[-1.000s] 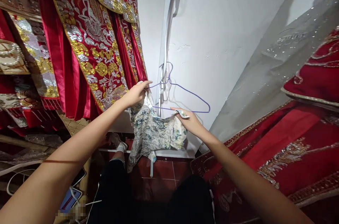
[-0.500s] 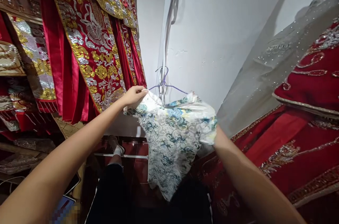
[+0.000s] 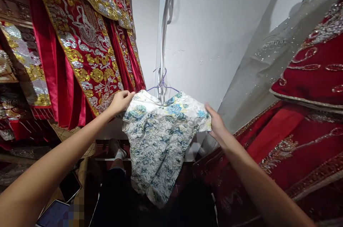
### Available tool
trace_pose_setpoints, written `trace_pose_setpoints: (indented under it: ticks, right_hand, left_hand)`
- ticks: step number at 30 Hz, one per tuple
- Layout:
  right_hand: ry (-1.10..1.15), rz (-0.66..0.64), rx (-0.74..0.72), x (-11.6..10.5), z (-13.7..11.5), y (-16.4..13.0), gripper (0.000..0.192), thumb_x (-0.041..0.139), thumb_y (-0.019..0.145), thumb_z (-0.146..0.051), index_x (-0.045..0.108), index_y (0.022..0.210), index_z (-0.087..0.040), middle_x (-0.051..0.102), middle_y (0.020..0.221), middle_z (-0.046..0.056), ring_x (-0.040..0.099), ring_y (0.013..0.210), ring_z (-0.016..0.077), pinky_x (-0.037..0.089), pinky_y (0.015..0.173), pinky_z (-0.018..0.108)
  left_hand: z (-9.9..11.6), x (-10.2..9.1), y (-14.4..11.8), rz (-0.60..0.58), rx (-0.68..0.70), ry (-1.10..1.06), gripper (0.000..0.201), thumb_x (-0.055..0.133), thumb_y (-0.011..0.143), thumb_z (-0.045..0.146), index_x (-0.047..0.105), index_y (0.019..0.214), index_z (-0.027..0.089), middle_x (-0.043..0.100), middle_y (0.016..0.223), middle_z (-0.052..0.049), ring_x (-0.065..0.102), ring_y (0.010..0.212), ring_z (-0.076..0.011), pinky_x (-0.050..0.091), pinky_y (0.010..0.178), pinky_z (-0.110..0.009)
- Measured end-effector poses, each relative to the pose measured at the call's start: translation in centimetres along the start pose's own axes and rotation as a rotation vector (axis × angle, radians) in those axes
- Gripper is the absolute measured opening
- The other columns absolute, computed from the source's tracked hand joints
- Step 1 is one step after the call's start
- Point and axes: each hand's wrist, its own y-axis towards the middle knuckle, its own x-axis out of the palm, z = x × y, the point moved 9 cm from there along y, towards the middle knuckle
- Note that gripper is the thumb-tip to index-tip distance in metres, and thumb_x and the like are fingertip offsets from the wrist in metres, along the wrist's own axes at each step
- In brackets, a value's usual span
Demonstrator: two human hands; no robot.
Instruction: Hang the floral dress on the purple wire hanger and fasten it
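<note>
A short-sleeved floral blouse (image 3: 160, 137), white with blue, green and yellow patterning, hangs from a thin purple hanger (image 3: 164, 82). Its neck opening faces up, and its lower part tapers down in front of my legs. My left hand (image 3: 122, 102) pinches the blouse at the left shoulder between thumb and fingers. At the opposite sleeve, my right hand (image 3: 217, 121) is closed on the edge; some of its fingers are hidden behind the cloth. The fabric is spread out between both hands.
Red gowns with gold and silver embroidery (image 3: 91, 48) hang at left. A red beaded gown (image 3: 308, 73) and a sheer sparkling veil (image 3: 257, 62) stand at right. Behind is a white wall (image 3: 203, 23) with a vertical pole. Two phone-like devices (image 3: 53, 212) lie lower left.
My right hand has come into sight at the sleeve edge. The blouse is now spread wider and flatter, and its left shoulder has shifted left with my left hand.
</note>
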Motion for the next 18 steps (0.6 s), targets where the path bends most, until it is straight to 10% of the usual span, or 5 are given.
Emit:
trace_pose_setpoints:
  ticks: [6,11,15,18]
  right_hand:
    - [0.281,0.156,0.052,-1.2,-1.9,1.7,0.039,0.078,0.069,-0.054,0.064,0.083,-0.021,0.066,0.075,0.004,0.069,0.081,0.0262,0.058,0.072,0.038]
    - [0.109,0.321,-0.053,-0.4,-5.3,-6.0,0.039,0.064,0.086,-0.055,0.066,0.105,-0.021,0.068,0.096,0.007,0.066,0.089,0.0238,0.056,0.076,0.035]
    - [-0.156,-0.157,-0.169,6.1,-7.0,-13.6,0.031,0.051,0.096,-0.047,0.068,0.108,-0.025,0.066,0.083,0.006,0.061,0.073,0.0230,0.051,0.066,0.035]
    - [-0.255,-0.445,-0.328,9.2,-7.5,-17.2,0.023,0.048,0.097,-0.036,0.067,0.107,-0.027,0.063,0.078,0.006,0.058,0.068,0.0229,0.048,0.064,0.036]
  left_hand:
    - [4.8,0.2,1.3,-0.074,0.122,-0.043,0.043,0.051,0.094,0.050,0.066,0.118,0.018,0.066,0.120,-0.010,0.059,0.112,-0.0251,0.044,0.097,-0.036]
    - [9.6,0.2,-0.6,-0.070,0.240,-0.018,0.059,0.054,0.093,0.049,0.048,0.145,0.020,0.060,0.131,-0.013,0.055,0.120,-0.0266,0.042,0.103,-0.040]
    - [10.6,4.3,-3.8,-0.431,0.165,-0.108,0.039,0.058,0.089,0.051,0.073,0.098,0.016,0.066,0.071,-0.003,0.060,0.066,-0.0175,0.046,0.067,-0.029]
    - [9.0,5.1,-5.6,-0.448,0.035,-0.075,0.044,0.061,0.084,0.048,0.064,0.054,0.015,0.052,0.048,0.000,0.050,0.052,-0.0140,0.039,0.059,-0.028]
